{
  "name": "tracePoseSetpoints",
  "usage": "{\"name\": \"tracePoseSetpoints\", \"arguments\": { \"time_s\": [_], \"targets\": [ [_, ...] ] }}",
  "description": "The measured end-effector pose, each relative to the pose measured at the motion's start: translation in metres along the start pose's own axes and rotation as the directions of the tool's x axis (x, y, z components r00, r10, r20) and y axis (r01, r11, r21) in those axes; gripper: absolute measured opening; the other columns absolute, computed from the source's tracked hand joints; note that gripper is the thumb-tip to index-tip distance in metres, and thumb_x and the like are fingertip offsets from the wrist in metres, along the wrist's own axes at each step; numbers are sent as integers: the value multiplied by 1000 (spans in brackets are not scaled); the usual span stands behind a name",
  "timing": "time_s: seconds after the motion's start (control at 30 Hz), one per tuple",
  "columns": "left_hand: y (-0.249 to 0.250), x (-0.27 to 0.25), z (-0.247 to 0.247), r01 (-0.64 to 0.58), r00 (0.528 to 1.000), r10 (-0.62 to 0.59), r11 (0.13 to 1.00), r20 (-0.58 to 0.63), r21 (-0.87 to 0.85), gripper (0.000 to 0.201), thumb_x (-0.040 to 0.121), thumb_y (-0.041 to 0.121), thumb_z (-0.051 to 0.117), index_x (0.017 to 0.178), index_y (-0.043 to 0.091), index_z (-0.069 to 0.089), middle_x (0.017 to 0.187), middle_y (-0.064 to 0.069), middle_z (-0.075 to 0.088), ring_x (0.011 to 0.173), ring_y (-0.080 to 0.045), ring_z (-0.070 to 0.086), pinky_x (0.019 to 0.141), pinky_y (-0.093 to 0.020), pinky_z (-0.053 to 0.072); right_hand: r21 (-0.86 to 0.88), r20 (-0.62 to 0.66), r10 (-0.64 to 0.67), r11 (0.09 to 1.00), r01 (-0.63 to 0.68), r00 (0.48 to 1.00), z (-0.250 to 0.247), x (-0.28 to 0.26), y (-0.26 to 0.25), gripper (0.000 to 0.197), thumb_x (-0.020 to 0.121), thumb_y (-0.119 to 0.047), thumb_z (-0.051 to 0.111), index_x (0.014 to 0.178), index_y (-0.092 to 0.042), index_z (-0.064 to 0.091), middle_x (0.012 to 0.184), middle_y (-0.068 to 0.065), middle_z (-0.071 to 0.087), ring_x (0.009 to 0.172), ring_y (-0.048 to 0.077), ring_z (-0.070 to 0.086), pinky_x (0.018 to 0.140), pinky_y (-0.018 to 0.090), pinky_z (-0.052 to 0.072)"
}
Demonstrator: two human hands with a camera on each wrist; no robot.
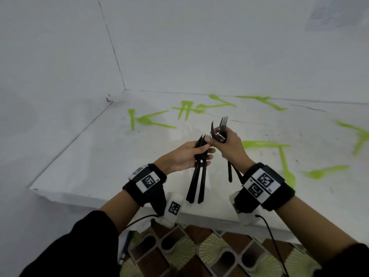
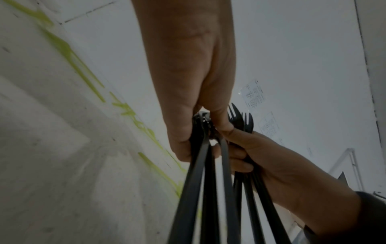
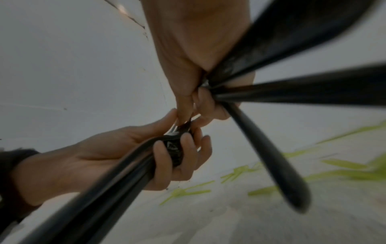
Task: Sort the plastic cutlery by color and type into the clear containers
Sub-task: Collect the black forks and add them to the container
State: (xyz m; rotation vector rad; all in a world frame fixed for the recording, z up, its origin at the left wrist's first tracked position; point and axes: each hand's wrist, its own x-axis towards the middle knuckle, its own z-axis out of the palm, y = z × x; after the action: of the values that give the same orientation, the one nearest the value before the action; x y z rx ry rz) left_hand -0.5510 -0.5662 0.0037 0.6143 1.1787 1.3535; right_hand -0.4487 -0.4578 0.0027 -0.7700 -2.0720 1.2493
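Note:
My left hand (image 1: 191,154) grips a bundle of black plastic forks (image 1: 196,182), handles hanging down toward me over the white table (image 1: 83,162). My right hand (image 1: 229,145) holds several more black forks (image 1: 220,127), tines pointing up and away, handles fanning down past the wrist. The two hands meet above the table's front, and my right fingertips (image 3: 183,113) touch the heads of the left bundle (image 3: 175,145). In the left wrist view the left hand (image 2: 194,92) clasps the black handles (image 2: 200,189) beside the right hand (image 2: 271,163). No clear containers show.
Lime-green plastic cutlery lies scattered on the table: several pieces at the back (image 1: 151,120), more at the right (image 1: 285,162) and far right (image 1: 359,136). White walls close the table's left and back. Its front edge (image 1: 199,214) is near my wrists, with patterned floor below.

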Motion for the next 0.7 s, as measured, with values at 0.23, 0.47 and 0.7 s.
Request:
{"name": "tracePoseSetpoints", "arguments": {
  "time_s": [0.23, 0.47, 0.7],
  "targets": [
    [-21, -15, 5, -35, 973, 24, 998, -232, -46, 18, 96, 29, 49, 96, 12, 54, 69, 3, 43, 54, -9, 47, 54, -20, 49, 164, 168, 261, 944, -288, 951, 18, -38, 1, 41, 90, -51, 47, 100, -15, 31, 77, -4, 37, 56, 9, 35, 46, 20, 30],
    [-31, -19, 6, -10, 964, 14, 1000, -266, 16, 19, 98, 19, 47, 85, 10, 58, 60, 0, 54, 45, -7, 53, 48, -18, 46, 302, 236, 307, 879, -370, 922, 40, -61, 1, 27, 101, -38, 30, 108, -12, 35, 82, -2, 45, 61, 8, 43, 51, 20, 36],
    [-32, -20, -12, -5, 944, -23, 996, -328, -87, 19, 98, 20, 45, 86, 9, 54, 84, -2, 59, 76, -15, 60, 67, -27, 51, 355, 76, 278, 890, -287, 957, 39, -65, 13, 22, 99, -28, 41, 87, -21, 58, 69, -2, 55, 55, 7, 55, 47, 19, 45]
  ]
}}
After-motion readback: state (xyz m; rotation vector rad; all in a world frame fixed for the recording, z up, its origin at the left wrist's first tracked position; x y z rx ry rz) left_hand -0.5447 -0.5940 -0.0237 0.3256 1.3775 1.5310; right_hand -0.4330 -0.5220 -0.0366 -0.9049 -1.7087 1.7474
